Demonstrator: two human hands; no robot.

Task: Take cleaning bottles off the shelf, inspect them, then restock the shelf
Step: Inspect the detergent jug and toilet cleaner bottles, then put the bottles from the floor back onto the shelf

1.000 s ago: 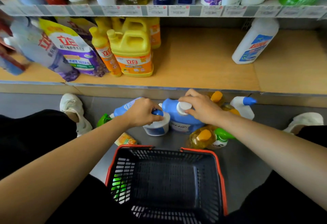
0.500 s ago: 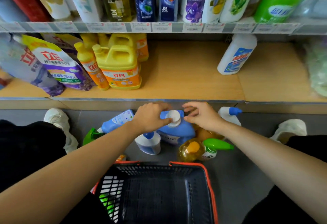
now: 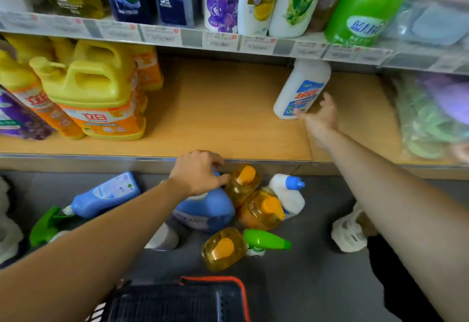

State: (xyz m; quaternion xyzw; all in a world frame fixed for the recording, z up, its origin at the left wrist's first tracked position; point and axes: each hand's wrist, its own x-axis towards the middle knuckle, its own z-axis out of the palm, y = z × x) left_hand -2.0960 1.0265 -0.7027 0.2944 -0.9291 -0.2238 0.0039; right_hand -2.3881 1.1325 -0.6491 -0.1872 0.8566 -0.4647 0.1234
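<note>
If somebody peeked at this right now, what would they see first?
Probably the jumble of bottles on the grey floor, with the left hand gripping the top of the blue bottle in the middle. Then the right hand, reaching up to the lone white bottle on the wooden shelf.

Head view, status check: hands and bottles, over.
Left hand gripping blue jug on floor. Right hand open, touching white shelf bottle. Nothing blocking.

White bottle [image 3: 302,90] upright on wooden shelf [image 3: 223,118]
</note>
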